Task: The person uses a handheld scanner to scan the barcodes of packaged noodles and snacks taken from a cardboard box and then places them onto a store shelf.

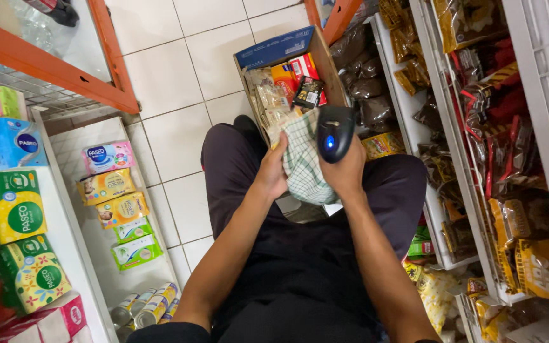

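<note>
I crouch in a shop aisle, looking down at my knees in dark trousers. My right hand grips a black handheld scanner with a blue light lit on its back. My left hand holds a green-and-white checked cloth against the scanner, so the two hands nearly meet. Just beyond them on the tiled floor stands an open cardboard box holding several small packets, red, orange, black and clear.
White shelves on the left carry tissue packs, green boxes and several cans. A white rack on the right holds brown, gold and red snack packets. An orange shelf frame crosses the top left. White floor tiles lie between.
</note>
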